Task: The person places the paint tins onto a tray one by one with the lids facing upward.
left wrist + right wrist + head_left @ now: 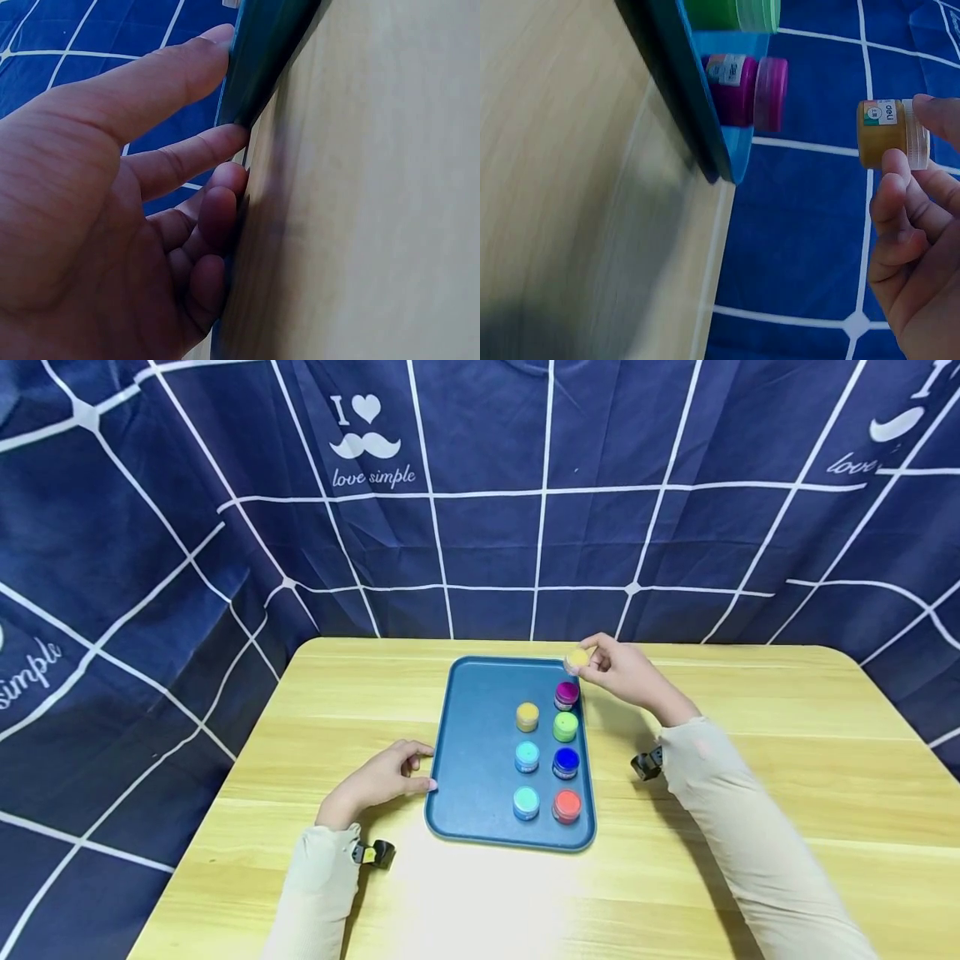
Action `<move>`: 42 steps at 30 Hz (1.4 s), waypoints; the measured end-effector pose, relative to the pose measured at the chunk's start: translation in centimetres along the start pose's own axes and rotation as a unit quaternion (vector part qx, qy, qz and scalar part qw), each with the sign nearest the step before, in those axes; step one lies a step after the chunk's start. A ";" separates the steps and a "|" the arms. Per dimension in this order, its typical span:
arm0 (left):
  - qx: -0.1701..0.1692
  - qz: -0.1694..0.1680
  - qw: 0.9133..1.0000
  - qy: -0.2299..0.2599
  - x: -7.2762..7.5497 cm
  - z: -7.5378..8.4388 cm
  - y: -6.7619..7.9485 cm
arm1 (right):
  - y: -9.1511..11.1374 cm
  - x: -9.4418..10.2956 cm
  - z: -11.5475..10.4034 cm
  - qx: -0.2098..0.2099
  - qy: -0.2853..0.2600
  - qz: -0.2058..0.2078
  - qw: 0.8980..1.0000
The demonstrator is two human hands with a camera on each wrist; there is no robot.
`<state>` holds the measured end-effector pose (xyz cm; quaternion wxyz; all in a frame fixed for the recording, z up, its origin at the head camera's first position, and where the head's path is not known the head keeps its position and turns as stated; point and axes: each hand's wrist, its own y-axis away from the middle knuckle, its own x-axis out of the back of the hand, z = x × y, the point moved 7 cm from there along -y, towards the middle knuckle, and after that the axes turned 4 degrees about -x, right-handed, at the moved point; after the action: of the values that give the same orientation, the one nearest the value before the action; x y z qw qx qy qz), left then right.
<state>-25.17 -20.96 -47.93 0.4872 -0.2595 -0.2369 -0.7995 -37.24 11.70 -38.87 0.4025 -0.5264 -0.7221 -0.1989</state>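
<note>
Above the far right corner of the blue tray point(472, 777), my right hand point(626, 672) pinches a yellow-ochre paint jar point(881, 133) by its clear lid between thumb and fingers. The jar is off the tray. Nearest to it stands a purple paint jar point(566, 695). Below that, in the right-hand column, come a light green jar point(566, 727), a dark blue jar point(566, 763) and a red jar point(567, 807). Left of these are another yellow jar point(527, 717), a light blue jar point(527, 757) and a turquoise jar point(527, 803). My left hand point(382, 778) touches the tray's left edge with extended thumb and index finger.
The tray lies on a light wooden table point(750, 735). Dark blue cloth point(487, 543) with white lines hangs behind the table and at its left. A small black wrist device point(375, 853) is on the left wrist, and another black device point(647, 764) is on the right.
</note>
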 end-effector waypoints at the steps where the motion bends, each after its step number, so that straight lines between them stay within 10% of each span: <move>1: 0.000 0.000 1.000 -0.002 0.0 0.0 0.0 | -0.1 -0.3 -0.1 0.003 0.002 -0.003 1.000; 42: 0.007 0.000 1.000 -0.001 0.2 0.1 -0.1 | -4.5 -5.9 -0.8 0.026 0.083 -0.139 0.987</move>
<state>-25.34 -20.98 -47.77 0.4887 -0.2574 -0.2430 -0.7974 -40.37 5.93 -42.49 0.4435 -0.3920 -0.7570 -0.2768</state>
